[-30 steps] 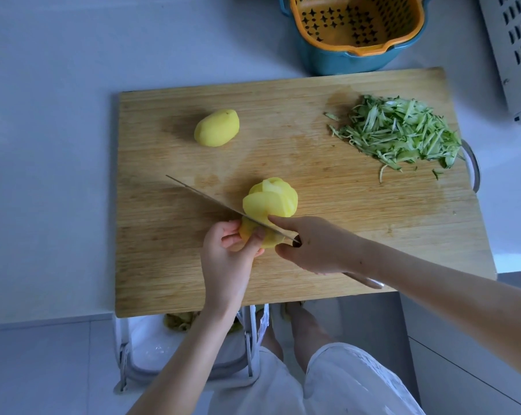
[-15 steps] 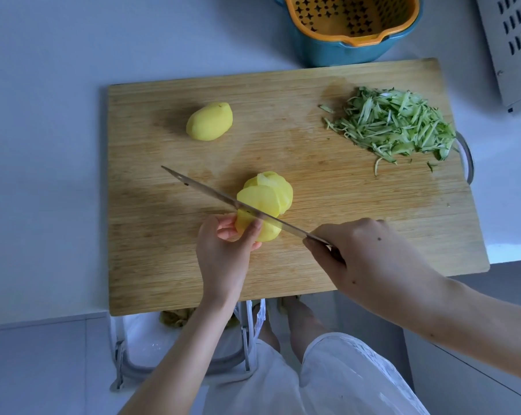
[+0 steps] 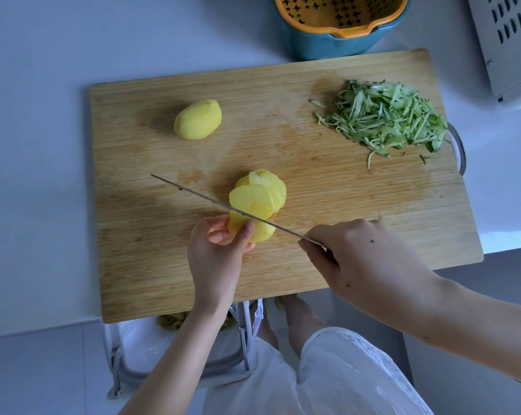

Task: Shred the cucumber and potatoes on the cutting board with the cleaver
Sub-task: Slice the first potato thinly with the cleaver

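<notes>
**Potato [image 3: 263, 232] meets cleaver [image 3: 205, 196] on a wooden cutting board [image 3: 343, 211]**

A person's left hand [image 3: 215, 259] pinches the uncut end of a peeled potato between the thumb and curled fingers. The right hand [image 3: 364, 259], just to the right of it, is closed round the cleaver's handle, which the hand itself hides. Seen edge-on, the blade runs from the right hand away to the left and crosses the potato just beyond the left fingertips. Cut slices [image 3: 260, 194] lean in a fanned stack on the far side of the blade. A second potato [image 3: 197, 119], peeled and whole, lies farther out beyond the left hand, well apart from it. A pile of shredded cucumber [image 3: 384, 118] sits well beyond the right hand, near the board's far right corner. Past the board's far edge, an orange colander [image 3: 340, 13] nests inside a blue bowl [image 3: 328, 47]. Below both wrists, the board's near edge overhangs the pale countertop [image 3: 37, 175], with a plastic-lined bin [image 3: 139, 348] underneath.
</notes>
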Demonstrator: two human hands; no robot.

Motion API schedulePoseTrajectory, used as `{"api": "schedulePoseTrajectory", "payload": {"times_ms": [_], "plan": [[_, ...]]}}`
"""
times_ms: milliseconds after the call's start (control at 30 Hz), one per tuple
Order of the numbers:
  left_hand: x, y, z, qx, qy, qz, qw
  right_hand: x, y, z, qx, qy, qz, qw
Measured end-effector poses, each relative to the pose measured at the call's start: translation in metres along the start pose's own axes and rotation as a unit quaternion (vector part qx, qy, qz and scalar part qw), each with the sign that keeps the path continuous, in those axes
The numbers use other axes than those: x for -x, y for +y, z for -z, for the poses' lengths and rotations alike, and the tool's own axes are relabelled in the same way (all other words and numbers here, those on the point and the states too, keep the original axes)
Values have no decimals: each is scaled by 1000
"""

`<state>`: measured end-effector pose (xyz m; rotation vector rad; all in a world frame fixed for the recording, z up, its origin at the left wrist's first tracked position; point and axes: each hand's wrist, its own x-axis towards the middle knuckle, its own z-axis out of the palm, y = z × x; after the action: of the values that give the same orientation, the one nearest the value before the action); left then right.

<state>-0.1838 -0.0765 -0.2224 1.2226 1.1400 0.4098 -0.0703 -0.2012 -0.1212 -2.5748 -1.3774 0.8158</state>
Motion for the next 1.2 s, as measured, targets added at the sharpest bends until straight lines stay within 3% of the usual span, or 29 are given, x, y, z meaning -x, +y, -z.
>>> {"api": "schedulePoseTrajectory", "payload": {"times_ms": [933,1200], "plan": [[-1,-6,4,-36,-3,-32,999,-21,-10,8,23,-78,-4,997],[-3,-10,4,-43,12,-17,999,-40,-12,-13,27,-60,9,998]]}}
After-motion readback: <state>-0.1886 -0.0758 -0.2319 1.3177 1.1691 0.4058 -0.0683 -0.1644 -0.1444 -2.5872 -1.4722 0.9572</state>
